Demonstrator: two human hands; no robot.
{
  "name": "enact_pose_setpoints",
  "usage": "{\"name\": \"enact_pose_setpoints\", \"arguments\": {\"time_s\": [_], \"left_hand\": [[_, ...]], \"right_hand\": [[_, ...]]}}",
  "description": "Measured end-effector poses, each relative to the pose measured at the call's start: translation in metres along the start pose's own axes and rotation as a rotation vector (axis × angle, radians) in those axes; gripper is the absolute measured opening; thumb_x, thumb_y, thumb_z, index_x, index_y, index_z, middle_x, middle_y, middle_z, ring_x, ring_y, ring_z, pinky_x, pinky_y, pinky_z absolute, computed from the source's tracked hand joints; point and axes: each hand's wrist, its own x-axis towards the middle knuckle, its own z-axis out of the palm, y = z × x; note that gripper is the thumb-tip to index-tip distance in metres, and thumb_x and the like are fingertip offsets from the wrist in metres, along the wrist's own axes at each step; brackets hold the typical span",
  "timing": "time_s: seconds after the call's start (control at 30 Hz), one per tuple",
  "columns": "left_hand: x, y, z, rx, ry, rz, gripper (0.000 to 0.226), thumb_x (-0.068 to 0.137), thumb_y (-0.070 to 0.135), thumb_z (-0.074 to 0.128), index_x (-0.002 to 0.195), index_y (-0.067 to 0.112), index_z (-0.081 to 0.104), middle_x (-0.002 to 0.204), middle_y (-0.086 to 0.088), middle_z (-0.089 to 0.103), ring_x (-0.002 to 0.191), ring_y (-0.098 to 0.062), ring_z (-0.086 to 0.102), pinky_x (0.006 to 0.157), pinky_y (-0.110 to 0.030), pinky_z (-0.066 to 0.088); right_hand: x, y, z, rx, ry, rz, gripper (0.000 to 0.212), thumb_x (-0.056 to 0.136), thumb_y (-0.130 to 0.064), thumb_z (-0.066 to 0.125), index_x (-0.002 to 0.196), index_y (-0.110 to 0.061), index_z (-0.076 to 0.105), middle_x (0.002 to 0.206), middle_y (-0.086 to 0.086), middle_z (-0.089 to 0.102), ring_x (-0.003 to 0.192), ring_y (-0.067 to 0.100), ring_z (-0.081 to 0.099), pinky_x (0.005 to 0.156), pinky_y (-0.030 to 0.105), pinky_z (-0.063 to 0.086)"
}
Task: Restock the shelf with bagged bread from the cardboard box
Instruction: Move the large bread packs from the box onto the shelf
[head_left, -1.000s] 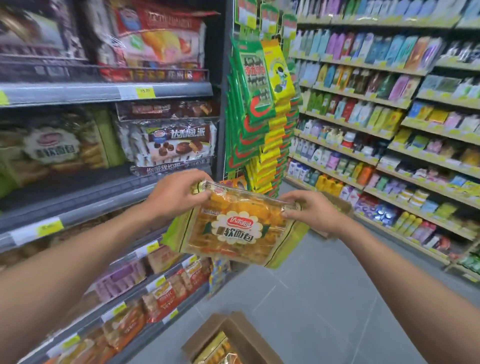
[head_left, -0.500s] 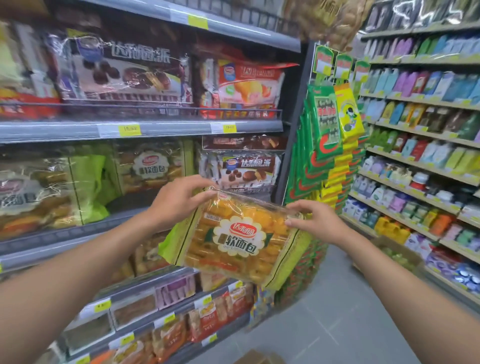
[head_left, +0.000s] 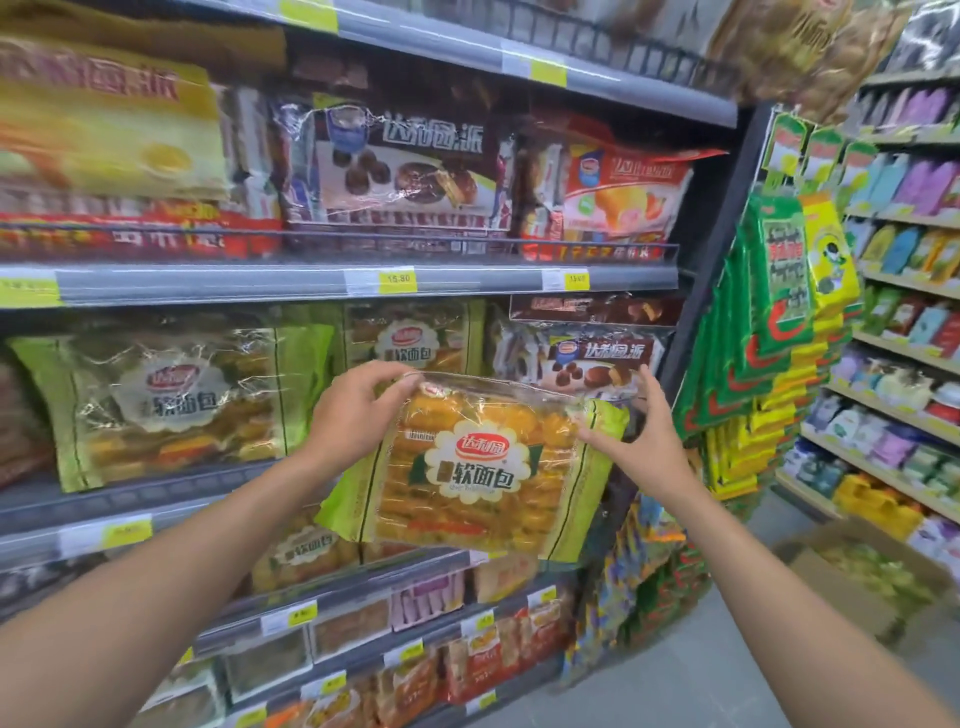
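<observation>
I hold a clear bag of bread (head_left: 478, 467) with green ends and a white scalloped label upright in front of the middle shelf (head_left: 156, 493). My left hand (head_left: 358, 410) grips its top left corner. My right hand (head_left: 631, 436) holds its top right edge, thumb on the front. Matching bread bags (head_left: 171, 400) stand on that shelf to the left, and another bread bag (head_left: 415, 338) stands behind the held one. The cardboard box is out of view.
Chocolate pie bags (head_left: 597, 353) fill the right end of the same shelf. Cake bags (head_left: 400, 166) sit on the shelf above, behind a wire rail. Green and yellow hanging packs (head_left: 779, 322) cover the shelf end. A cardboard box of green goods (head_left: 862, 577) rests on the aisle floor at right.
The view has turned left and closer to the shelves. Both hands have carried the bread bag up and forward to the middle shelf. The box at my feet has left the view.
</observation>
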Motion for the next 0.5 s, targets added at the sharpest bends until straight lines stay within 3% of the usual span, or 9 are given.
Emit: {"name": "enact_pose_setpoints", "arguments": {"time_s": [0.1,0.2,0.23,0.3,0.4,0.5], "left_hand": [[0.008,-0.014,-0.016,-0.063,0.013,-0.010,0.014,0.098,0.044,0.058,0.092,0.045,0.071,0.105,0.022,0.071,0.104,-0.005,0.064,0.093,-0.040,0.053],[0.015,-0.023,-0.027,-0.103,0.019,-0.043,0.016,0.100,0.037,0.058,0.099,0.035,0.074,0.102,0.025,0.068,0.101,0.004,0.060,0.089,-0.034,0.049],[0.017,-0.026,-0.031,-0.114,0.015,-0.054,0.017,0.100,0.037,0.057,0.100,0.033,0.074,0.101,0.025,0.068,0.100,0.006,0.058,0.087,-0.033,0.048],[0.022,-0.032,-0.035,-0.130,0.007,-0.061,0.019,0.101,0.035,0.056,0.100,0.030,0.074,0.100,0.024,0.068,0.099,0.007,0.057,0.087,-0.033,0.047],[0.028,-0.042,-0.037,-0.115,0.010,-0.072,0.024,0.101,0.035,0.055,0.099,0.023,0.075,0.100,0.023,0.068,0.101,0.002,0.060,0.092,-0.037,0.048],[0.032,-0.052,-0.036,-0.080,0.007,-0.102,0.024,0.100,0.043,0.054,0.099,0.030,0.073,0.109,0.018,0.071,0.108,-0.008,0.063,0.096,-0.041,0.049]], "right_hand": [[-0.001,0.010,0.026,0.140,-0.072,0.201,0.130,0.060,-0.068,0.084,0.159,-0.045,0.002,0.166,-0.007,0.021,0.149,0.021,0.030,0.118,0.051,0.034],[-0.003,0.024,0.057,0.226,-0.207,0.325,0.136,0.045,-0.078,0.085,0.158,-0.036,0.020,0.161,-0.002,0.035,0.143,0.023,0.041,0.116,0.049,0.038],[-0.003,0.027,0.067,0.275,-0.227,0.335,0.131,0.041,-0.078,0.086,0.152,-0.029,0.036,0.155,-0.002,0.044,0.137,0.020,0.048,0.113,0.046,0.041],[-0.003,0.026,0.085,0.380,-0.230,0.341,0.101,0.040,-0.073,0.089,0.127,-0.033,0.057,0.138,-0.001,0.063,0.121,0.016,0.061,0.109,0.043,0.045],[0.002,0.024,0.102,0.495,-0.207,0.343,0.099,0.039,-0.069,0.093,0.124,-0.028,0.064,0.123,-0.003,0.072,0.117,0.021,0.066,0.106,0.049,0.049],[0.008,0.012,0.111,0.559,-0.167,0.344,0.089,0.056,-0.058,0.090,0.131,-0.021,0.060,0.119,-0.003,0.073,0.113,0.020,0.068,0.096,0.040,0.053]]}}
